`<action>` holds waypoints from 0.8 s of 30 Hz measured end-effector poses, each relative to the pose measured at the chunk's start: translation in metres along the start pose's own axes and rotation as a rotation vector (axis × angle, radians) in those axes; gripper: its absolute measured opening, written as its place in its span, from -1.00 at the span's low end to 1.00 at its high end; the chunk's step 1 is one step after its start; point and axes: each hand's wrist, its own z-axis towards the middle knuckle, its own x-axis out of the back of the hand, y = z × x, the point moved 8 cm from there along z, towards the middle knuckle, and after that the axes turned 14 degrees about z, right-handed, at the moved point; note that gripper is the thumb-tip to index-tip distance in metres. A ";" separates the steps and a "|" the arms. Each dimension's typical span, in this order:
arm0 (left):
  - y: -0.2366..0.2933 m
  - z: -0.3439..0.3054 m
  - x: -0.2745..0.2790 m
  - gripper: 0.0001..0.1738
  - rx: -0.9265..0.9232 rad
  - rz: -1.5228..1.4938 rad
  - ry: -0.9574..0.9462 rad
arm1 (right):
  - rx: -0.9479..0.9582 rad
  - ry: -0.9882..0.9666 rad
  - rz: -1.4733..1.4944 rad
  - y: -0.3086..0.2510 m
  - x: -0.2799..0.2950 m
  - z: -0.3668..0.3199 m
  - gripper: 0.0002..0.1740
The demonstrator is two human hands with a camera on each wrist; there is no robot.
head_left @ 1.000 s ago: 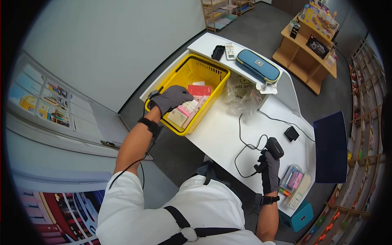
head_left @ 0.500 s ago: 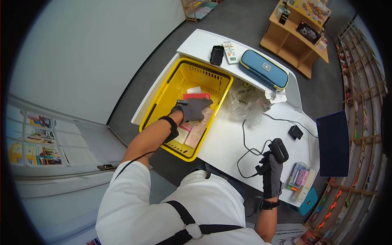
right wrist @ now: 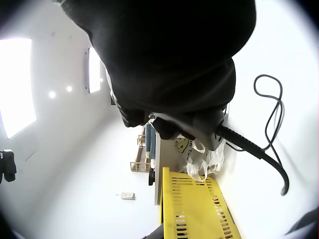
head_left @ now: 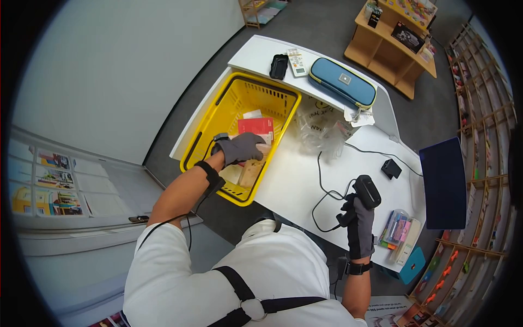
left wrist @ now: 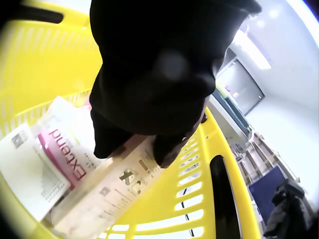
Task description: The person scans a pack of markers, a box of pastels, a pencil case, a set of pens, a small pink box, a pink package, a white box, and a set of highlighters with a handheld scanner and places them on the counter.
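My left hand [head_left: 242, 149], in a grey glove, reaches into the yellow basket [head_left: 231, 106]. Its thumb and fingers pinch the upper end of a long pale box [left wrist: 107, 191], which sits at a slant inside the basket. Beside that box lies a white box [left wrist: 30, 172] with a pink band reading "Extend". A red flat package [head_left: 255, 126] is just beyond the left hand's fingers. Over the desk, my gloved right hand [head_left: 360, 229] grips the handle of a black corded barcode scanner [head_left: 369, 192]; its cord [right wrist: 254, 149] leaves from the handle's base.
Clear plastic bags [head_left: 321, 128] lie right of the basket. A blue case [head_left: 343, 82], a remote control [head_left: 297, 62] and a black tray-like item [head_left: 279, 66] rest on the raised ledge. A monitor [head_left: 444, 185], a small black box [head_left: 390, 169] and a pen box [head_left: 397, 226] stand at right.
My left hand has moved from the basket's near left side onto the boxes and pinches the pale one, whose tan side now shows. The right hand keeps holding the scanner, almost unmoved.
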 end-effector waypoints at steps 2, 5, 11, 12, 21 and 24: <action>-0.020 -0.016 -0.013 -0.53 0.232 -0.250 -0.021 | -0.047 -0.013 0.089 0.010 0.004 0.000 -0.60; -0.041 -0.021 -0.010 -0.58 0.282 -0.414 0.084 | 0.006 -0.072 0.128 0.013 0.006 0.007 -0.56; -0.019 -0.055 0.110 -0.68 0.227 -0.602 0.485 | 0.033 -0.139 0.129 -0.006 0.007 0.010 -0.53; -0.012 -0.057 0.126 -0.68 0.164 -0.745 0.556 | 0.043 -0.162 0.137 -0.010 0.005 0.011 -0.52; 0.119 -0.026 0.119 -0.66 -0.262 -1.714 0.424 | -0.038 -0.334 0.342 -0.026 -0.006 0.008 -0.48; 0.159 -0.008 0.084 -0.66 -0.362 -1.718 0.258 | -0.070 -0.402 0.410 -0.031 -0.014 0.002 -0.44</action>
